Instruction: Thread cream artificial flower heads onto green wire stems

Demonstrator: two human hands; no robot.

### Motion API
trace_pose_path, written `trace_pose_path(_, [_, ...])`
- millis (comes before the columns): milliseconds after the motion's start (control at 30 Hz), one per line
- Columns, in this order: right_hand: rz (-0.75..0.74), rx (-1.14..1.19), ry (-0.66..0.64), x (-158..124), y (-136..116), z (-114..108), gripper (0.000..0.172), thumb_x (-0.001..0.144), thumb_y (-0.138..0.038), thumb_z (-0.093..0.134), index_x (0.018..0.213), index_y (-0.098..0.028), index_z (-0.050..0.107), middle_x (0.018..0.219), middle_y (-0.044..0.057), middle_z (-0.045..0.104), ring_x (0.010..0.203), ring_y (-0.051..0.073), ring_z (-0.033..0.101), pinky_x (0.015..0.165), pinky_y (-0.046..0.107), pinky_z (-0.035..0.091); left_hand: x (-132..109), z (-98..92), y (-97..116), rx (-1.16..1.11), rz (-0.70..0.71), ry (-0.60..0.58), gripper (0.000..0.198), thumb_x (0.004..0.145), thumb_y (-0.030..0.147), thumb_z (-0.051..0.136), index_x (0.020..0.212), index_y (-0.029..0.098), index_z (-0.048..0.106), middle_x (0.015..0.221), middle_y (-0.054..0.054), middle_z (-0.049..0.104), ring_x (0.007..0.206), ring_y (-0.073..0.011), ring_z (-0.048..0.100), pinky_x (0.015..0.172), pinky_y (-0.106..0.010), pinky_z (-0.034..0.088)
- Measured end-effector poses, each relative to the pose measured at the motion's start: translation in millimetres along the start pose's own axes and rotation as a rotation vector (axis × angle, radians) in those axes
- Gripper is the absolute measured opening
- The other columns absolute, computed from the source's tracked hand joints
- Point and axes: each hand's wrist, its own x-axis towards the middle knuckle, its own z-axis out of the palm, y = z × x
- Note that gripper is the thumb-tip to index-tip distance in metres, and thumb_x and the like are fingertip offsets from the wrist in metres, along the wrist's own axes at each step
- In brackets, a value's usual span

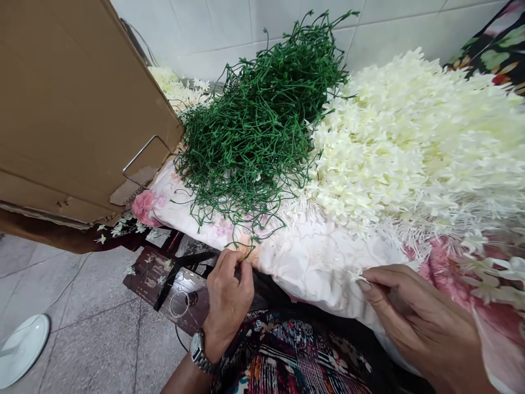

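Note:
My left hand (230,290), with a watch on its wrist, is closed in a pinch on a thin green plastic stem (248,245) at the cloth's front edge. To the right, my right hand (418,317) pinches a small white artificial flower (356,277) between thumb and fingers. Beyond my left hand lies a tangled heap of green stems (254,126). A large pile of cream-white artificial flowers (394,137) spreads out beyond my right hand. Both heaps rest on a floral cloth (311,257). The two hands are apart.
A tall cardboard box (82,109) with a metal handle stands at the left. Below it, a brown case-like object (143,279) holds a clear round ring. A white round base (25,347) stands on the tiled floor. The tiled wall (221,27) closes off the back.

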Motion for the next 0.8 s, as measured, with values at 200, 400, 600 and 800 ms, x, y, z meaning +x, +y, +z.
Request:
trace_pose_path(200, [0.016, 0.020, -0.005, -0.4, 1.0, 0.1, 0.004, 0.084, -0.018, 0.052, 0.084, -0.020, 0.054, 0.071, 0.002, 0.060, 0.058, 0.012, 0.059, 0.053, 0.023, 0.045, -4.7, -32.9, 1.7, -0.217, -0.158, -0.007, 0.017, 0.075, 0.013, 0.050, 0.059, 0.019, 0.049, 0.055, 0.004, 0.045, 0.049, -0.0099, 0.042, 0.048, -0.021, 0.035])
trace_pose_path(400, [0.033, 0.060, -0.013, -1.6, 1.6, -0.3, 0.004, 0.083, -0.017, 0.053, 0.083, -0.020, 0.055, 0.070, 0.002, 0.060, 0.058, 0.013, 0.059, 0.052, 0.024, 0.047, 4.7, -71.0, 30.4, -0.757, -0.426, -0.023, 0.013, 0.071, 0.016, 0.060, 0.058, 0.017, 0.056, 0.057, 0.002, 0.047, 0.051, -0.0097, 0.044, 0.045, -0.020, 0.036])
trace_pose_path(600, [0.027, 0.077, 0.003, 1.7, 0.3, -0.6, 0.007, 0.083, -0.014, 0.051, 0.083, -0.020, 0.055, 0.069, 0.002, 0.061, 0.059, 0.012, 0.060, 0.052, 0.021, 0.049, 45.5, -11.5, 55.5, -0.996, -0.389, -0.338, 0.008, 0.067, 0.016, 0.060, 0.060, 0.016, 0.058, 0.052, 0.002, 0.055, 0.047, -0.0108, 0.052, 0.049, -0.023, 0.043])
trace_pose_path(800, [0.032, 0.131, 0.049, 3.6, 0.3, -1.0, 0.008, 0.081, -0.013, 0.052, 0.083, -0.019, 0.056, 0.067, 0.002, 0.061, 0.057, 0.011, 0.060, 0.051, 0.020, 0.049, 62.0, 22.4, 55.5, -0.573, -0.083, -0.135, 0.011, 0.069, 0.013, 0.056, 0.060, 0.017, 0.061, 0.058, 0.002, 0.060, 0.055, -0.0121, 0.054, 0.053, -0.022, 0.042])
